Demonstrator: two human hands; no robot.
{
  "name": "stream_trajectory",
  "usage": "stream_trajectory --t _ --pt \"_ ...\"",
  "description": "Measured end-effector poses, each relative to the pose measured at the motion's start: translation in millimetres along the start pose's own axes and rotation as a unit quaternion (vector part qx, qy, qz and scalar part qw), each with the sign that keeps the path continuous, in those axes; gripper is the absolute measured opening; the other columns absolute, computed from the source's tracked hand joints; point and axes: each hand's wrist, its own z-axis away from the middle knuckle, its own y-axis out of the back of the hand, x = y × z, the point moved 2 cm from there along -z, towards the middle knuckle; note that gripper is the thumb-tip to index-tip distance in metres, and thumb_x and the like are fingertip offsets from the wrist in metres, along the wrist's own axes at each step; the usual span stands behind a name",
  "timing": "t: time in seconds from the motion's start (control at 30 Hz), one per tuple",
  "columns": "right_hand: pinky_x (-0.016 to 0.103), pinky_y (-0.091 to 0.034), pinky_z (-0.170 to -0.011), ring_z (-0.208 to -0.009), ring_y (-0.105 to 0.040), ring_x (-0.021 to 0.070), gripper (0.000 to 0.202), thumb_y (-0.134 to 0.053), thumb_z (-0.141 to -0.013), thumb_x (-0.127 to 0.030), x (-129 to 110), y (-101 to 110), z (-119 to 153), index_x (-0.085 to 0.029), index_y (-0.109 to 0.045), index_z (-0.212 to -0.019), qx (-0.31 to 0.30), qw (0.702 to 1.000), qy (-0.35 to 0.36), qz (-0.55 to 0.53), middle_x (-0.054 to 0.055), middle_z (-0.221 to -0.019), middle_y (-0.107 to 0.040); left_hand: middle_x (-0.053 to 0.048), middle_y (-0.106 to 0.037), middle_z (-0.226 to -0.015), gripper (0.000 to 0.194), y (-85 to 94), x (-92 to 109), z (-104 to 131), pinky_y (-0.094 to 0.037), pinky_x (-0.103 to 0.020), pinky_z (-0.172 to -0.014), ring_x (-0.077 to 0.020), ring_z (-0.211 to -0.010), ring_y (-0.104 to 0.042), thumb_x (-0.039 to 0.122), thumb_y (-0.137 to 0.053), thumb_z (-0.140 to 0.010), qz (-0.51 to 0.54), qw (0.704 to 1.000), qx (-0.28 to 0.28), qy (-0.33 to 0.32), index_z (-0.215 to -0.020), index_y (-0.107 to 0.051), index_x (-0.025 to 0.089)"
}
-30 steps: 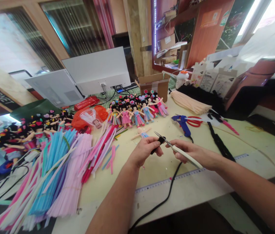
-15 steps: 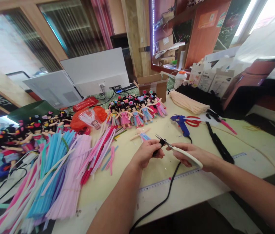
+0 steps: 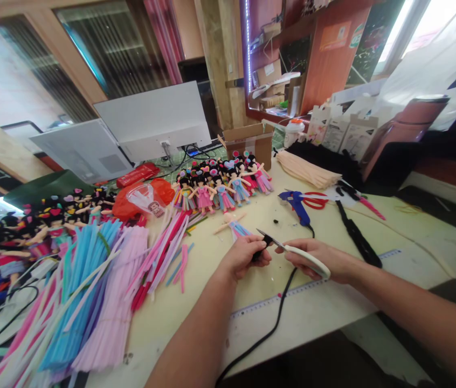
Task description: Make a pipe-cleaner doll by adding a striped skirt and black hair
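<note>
Between the fingers of my left hand (image 3: 248, 255) is a small black fuzzy piece (image 3: 261, 249). White-handled scissors (image 3: 308, 260) are in my right hand (image 3: 320, 257), their blades pointing left at the top of the black piece. Just behind my left hand lies a doll figure (image 3: 236, 225) with a blue and pink skirt and spread arms; it has no black hair. A small black bit (image 3: 276, 221) rests on the table beyond the scissors. A blue glue gun (image 3: 298, 206) and red-handled scissors (image 3: 313, 200) lie farther back.
Finished dolls (image 3: 220, 186) stand before a cardboard box (image 3: 248, 144). Pipe-cleaner bundles (image 3: 110, 302) and more dolls (image 3: 54, 221) fill the left. A ruler (image 3: 309, 286) and black cable (image 3: 278, 318) lie near the front edge. Black strips (image 3: 358, 237) lie right; monitors (image 3: 159, 116) stand behind.
A small black bit now lies on the table beyond the scissors, where none showed before. Both hands keep nearly the same pose. The whole view has shifted slightly.
</note>
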Motion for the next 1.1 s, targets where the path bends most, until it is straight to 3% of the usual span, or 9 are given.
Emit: stream_trajectory --t 0.1,0.17,0.27,0.4,0.6,0.7,0.87,1.0,1.1 --pt "0.022 -0.034 -0.042 -0.043 -0.039 0.0079 0.057 -0.063 -0.075 -0.057 -0.4 10.1 0.9 -0.015 -0.059 -0.112 0.016 0.996 0.019 0.089 -0.007 -0.057 -0.043 0.0 -0.063 -0.054 0.021 4.6 4.5 2.4 -0.042 -0.02 -0.049 -0.0084 -0.045 -0.055 0.03 -0.068 -0.068 0.005 1.0 0.009 -0.009 -0.079 -0.064 0.013" --pt "0.027 -0.042 -0.053 -0.055 -0.052 0.0138 0.051 -0.061 -0.077 -0.052 1.0 21.9 4.7 -0.017 -0.059 -0.114 0.059 0.976 0.058 0.204 -0.001 -0.066 -0.055 0.0 -0.064 -0.054 0.021 7.7 8.7 4.7 -0.041 -0.019 -0.048 -0.0083 -0.045 -0.056 0.03 -0.068 -0.068 0.012 1.0 0.012 -0.025 -0.079 -0.063 0.013" --pt "0.036 -0.047 -0.075 -0.086 -0.061 0.0246 0.042 -0.056 -0.08 -0.042 7.8 38.3 16.5 -0.022 -0.06 -0.116 0.135 0.907 0.106 0.386 0.008 -0.094 -0.066 0.0 -0.064 -0.055 0.021 9.7 14.2 8.2 -0.04 -0.019 -0.048 -0.0082 -0.046 -0.056 0.031 -0.068 -0.069 0.019 0.999 0.009 -0.045 -0.079 -0.063 0.013" --pt "0.04 -0.045 -0.084 -0.095 -0.059 0.0292 0.044 -0.057 -0.079 -0.036 20.6 45.2 34.8 -0.019 -0.058 -0.12 0.158 0.835 0.124 0.513 0.013 -0.101 -0.064 0.0 -0.064 -0.057 0.025 8.6 18.4 11.4 -0.041 -0.019 -0.051 -0.0084 -0.048 -0.056 0.034 -0.071 -0.069 0.009 0.998 0.009 -0.063 -0.081 -0.063 0.014" --pt "0.035 -0.046 -0.086 -0.095 -0.06 0.0252 0.049 -0.053 -0.08 -0.025 35.4 34.5 52.8 -0.018 -0.05 -0.128 0.154 0.85 0.135 0.486 0.012 -0.105 -0.064 -0.001 -0.065 -0.059 0.029 7.0 27.6 17.5 -0.042 -0.021 -0.053 -0.0099 -0.051 -0.057 0.036 -0.071 -0.066 -0.001 0.995 0.026 -0.092 -0.085 -0.064 0.015" --pt "0.034 -0.046 -0.084 -0.093 -0.061 0.0246 0.046 -0.054 -0.076 -0.02 40.9 27.8 57.4 -0.016 -0.054 -0.122 0.14 0.845 0.137 0.497 0.012 -0.101 -0.065 -0.001 -0.065 -0.06 0.029 8.3 33.4 24.1 -0.041 -0.022 -0.053 -0.0102 -0.052 -0.057 0.037 -0.071 -0.067 -0.013 0.995 0.024 -0.101 -0.085 -0.064 0.015" --pt "0.035 -0.046 -0.087 -0.1 -0.06 0.0268 0.045 -0.061 -0.074 -0.023 27.6 29.0 57.0 -0.021 -0.061 -0.119 0.082 0.84 0.155 0.514 0.012 -0.106 -0.066 -0.001 -0.065 -0.062 0.027 21.0 33.9 34.0 -0.041 -0.021 -0.054 -0.0098 -0.053 -0.056 0.035 -0.072 -0.068 -0.005 0.991 0.044 -0.123 -0.082 -0.063 0.014" --pt "0.034 -0.046 -0.082 -0.095 -0.064 0.0249 0.029 -0.05 -0.086 -0.025 2.9 31.9 47.5 -0.023 -0.066 -0.109 0.081 0.833 0.071 0.543 0.01 -0.103 -0.07 0.0 -0.064 -0.062 0.024 32.3 24.7 34.8 -0.041 -0.021 -0.054 -0.0093 -0.053 -0.056 0.032 -0.072 -0.068 0.033 0.99 0.066 -0.123 -0.082 -0.062 0.015" --pt "0.034 -0.045 -0.07 -0.087 -0.067 0.0275 0.028 -0.053 -0.083 -0.024 -8.6 27.7 39.8 -0.022 -0.066 -0.108 0.108 0.782 -0.003 0.614 0.011 -0.094 -0.072 0.0 -0.064 -0.062 0.021 35.3 20.8 35.5 -0.041 -0.021 -0.054 -0.0088 -0.053 -0.055 0.031 -0.071 -0.069 0.04 0.99 0.064 -0.12 -0.08 -0.063 0.015"
